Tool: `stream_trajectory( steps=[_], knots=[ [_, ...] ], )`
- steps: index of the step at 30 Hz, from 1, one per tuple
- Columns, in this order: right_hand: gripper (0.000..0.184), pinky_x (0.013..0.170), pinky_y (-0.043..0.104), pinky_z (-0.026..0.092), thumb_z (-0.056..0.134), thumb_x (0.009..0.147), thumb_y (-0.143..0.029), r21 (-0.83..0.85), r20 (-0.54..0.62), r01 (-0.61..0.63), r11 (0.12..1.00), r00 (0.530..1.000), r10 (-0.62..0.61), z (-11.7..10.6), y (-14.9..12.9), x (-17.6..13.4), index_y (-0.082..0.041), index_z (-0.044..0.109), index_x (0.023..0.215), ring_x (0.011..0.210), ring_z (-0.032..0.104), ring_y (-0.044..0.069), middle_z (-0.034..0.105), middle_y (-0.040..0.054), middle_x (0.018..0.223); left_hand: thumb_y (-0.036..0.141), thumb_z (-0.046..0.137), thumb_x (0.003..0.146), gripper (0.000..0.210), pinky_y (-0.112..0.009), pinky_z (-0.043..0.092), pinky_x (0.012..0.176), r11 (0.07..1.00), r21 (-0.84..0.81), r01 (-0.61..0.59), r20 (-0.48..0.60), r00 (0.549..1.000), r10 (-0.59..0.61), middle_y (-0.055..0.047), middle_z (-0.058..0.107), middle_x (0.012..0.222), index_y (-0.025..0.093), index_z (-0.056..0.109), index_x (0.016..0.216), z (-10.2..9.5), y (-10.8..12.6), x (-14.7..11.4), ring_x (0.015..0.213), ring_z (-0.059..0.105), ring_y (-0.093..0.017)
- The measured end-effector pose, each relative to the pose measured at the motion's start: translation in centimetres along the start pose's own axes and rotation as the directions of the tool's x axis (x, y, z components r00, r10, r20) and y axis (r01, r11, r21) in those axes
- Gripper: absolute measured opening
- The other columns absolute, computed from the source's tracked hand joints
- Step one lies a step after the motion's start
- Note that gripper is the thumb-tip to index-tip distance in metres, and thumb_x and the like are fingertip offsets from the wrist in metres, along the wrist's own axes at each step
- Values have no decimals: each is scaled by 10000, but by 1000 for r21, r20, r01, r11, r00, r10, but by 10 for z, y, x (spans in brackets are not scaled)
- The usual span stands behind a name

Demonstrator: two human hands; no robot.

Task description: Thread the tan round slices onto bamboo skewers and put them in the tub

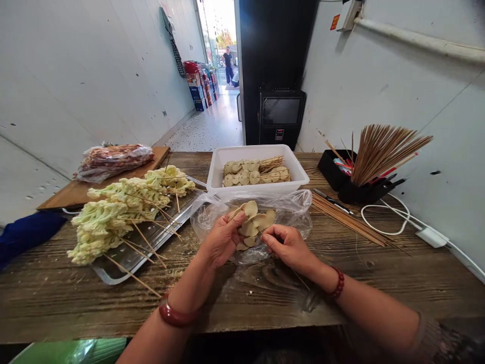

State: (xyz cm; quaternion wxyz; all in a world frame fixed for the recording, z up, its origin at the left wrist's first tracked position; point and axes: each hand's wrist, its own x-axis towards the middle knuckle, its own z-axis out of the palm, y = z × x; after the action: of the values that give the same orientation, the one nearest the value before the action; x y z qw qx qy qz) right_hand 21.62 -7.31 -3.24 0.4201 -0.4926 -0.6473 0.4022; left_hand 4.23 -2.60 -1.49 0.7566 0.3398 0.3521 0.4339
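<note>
Between thumb and fingers, my left hand point(223, 240) holds a thin, round beige slice point(249, 208). My right hand point(290, 247) is closed just right of it, pinching a thin bamboo skewer point(302, 280) whose lower end shows beneath the palm. I cannot tell whether the skewer's tip is in the slice. More beige slices lie under both hands in an open clear plastic bag point(291, 205). Just behind the bag, a white plastic tub point(257, 191) contains skewers threaded with several of the same round slices.
Cauliflower skewers point(109, 215) lie on a metal tray point(144, 263) at left. Behind it, a bagged reddish food point(117, 159) rests on a wooden board point(56, 198). At right are loose skewers point(348, 220), a black holder of sticks point(364, 194) and a white cable point(401, 222).
</note>
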Motion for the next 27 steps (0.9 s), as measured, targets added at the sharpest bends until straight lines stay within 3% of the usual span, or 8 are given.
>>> stream_trajectory(
  steps=[5, 10, 16, 19, 23, 27],
  knots=[
    [196, 479, 214, 346, 526, 854, -289, 89, 26, -84, 992, 996, 82, -5, 0, 1, -148, 645, 787, 489, 452, 98, 534, -27, 567, 279, 820, 684, 350, -243, 550, 652, 998, 26, -51, 71, 996, 49, -37, 719, 851, 164, 699, 991, 1, 1, -3, 698, 646, -138],
    [196, 485, 217, 341, 555, 843, -304, 93, 30, -81, 992, 996, 79, -6, -4, 1, -153, 614, 734, 480, 448, 92, 528, -32, 546, 202, 834, 647, 414, -238, 545, 655, 995, 76, -65, 46, 997, 61, -20, 710, 866, 170, 683, 1031, 2, -2, -3, 699, 639, -127],
    [212, 479, 215, 341, 566, 854, -318, 147, -31, -32, 989, 999, 37, -14, -9, 0, -158, 616, 724, 475, 441, 86, 530, -33, 547, 268, 803, 701, 380, -288, 559, 742, 990, 105, -90, 42, 995, 86, -49, 720, 968, 180, 683, 1051, -2, -1, 1, 797, 673, -160],
    [240, 435, 206, 306, 577, 869, -372, 212, -80, -49, 976, 995, 67, -25, -10, -1, -158, 645, 783, 442, 410, 75, 523, -42, 550, 339, 797, 701, 314, -277, 545, 682, 978, 164, -126, -19, 991, 131, -47, 733, 889, 176, 701, 952, -6, 6, 0, 712, 676, -155],
    [257, 415, 198, 288, 600, 869, -406, 280, -107, -47, 959, 991, 80, -39, -13, 0, -163, 664, 813, 428, 402, 68, 516, -48, 550, 359, 757, 737, 263, -231, 476, 611, 870, 432, -235, -63, 955, 290, -53, 725, 771, 140, 716, 877, -14, 18, -3, 624, 615, -120],
    [221, 416, 192, 281, 614, 862, -364, 288, -43, -25, 957, 998, 39, -46, -15, 1, -161, 665, 793, 430, 389, 63, 508, -53, 532, 366, 708, 767, 259, -264, 457, 611, 712, 663, -233, -35, 940, 340, -66, 734, 802, 150, 721, 909, -25, 19, 1, 657, 612, -153]
  ],
)
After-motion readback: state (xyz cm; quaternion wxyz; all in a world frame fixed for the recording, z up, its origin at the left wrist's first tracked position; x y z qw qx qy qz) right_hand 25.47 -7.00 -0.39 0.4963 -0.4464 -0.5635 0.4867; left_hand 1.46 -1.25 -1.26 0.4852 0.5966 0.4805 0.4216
